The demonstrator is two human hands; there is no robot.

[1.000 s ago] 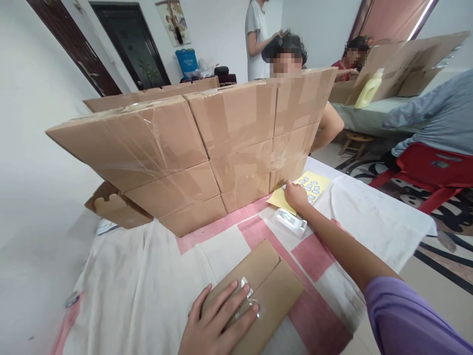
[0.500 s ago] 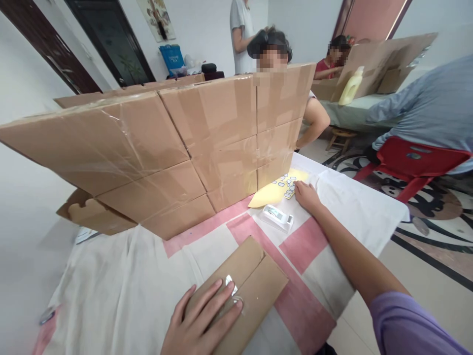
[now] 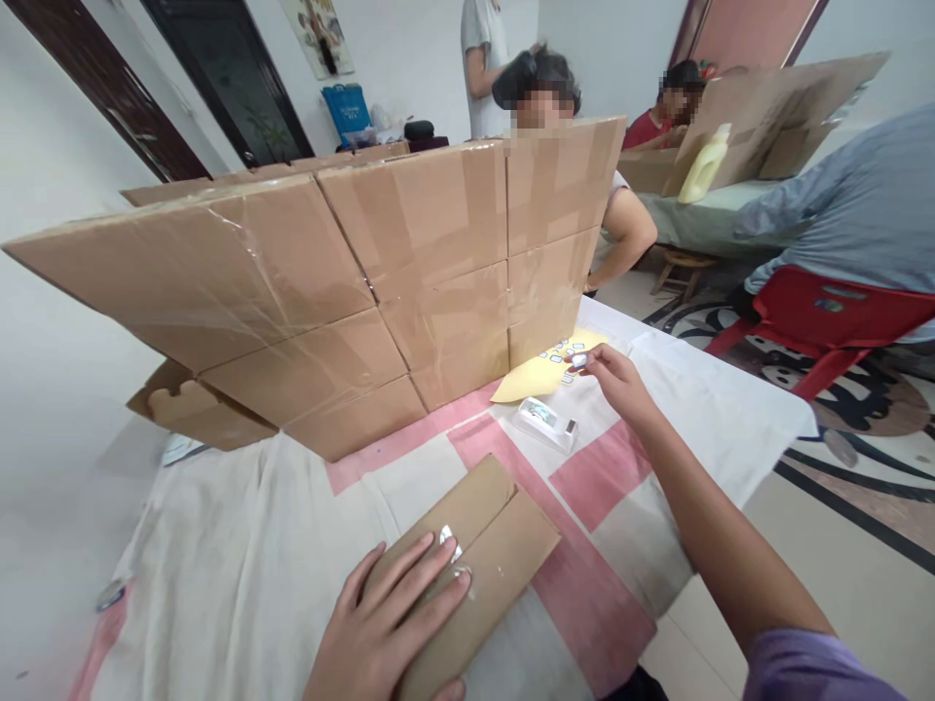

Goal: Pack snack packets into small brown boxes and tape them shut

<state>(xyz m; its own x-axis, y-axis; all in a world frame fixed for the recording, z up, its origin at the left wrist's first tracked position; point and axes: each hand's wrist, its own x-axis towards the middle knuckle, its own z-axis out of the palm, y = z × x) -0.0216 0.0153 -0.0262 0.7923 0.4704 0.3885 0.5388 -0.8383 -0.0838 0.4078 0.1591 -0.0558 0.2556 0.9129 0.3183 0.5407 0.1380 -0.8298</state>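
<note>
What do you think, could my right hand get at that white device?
Probably yes: the white device lies uncovered close to your right hand, with nothing visible between them, though that hand holds a whitish piece.

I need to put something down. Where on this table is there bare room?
The widest bare stretch of tablecloth lies left of the left hand and cardboard box, before the cardboard partition. Another lies between the right forearm and the cloth's right edge. It is crowded at the partition's right end: right hand, yellow sheet, white device.
</note>
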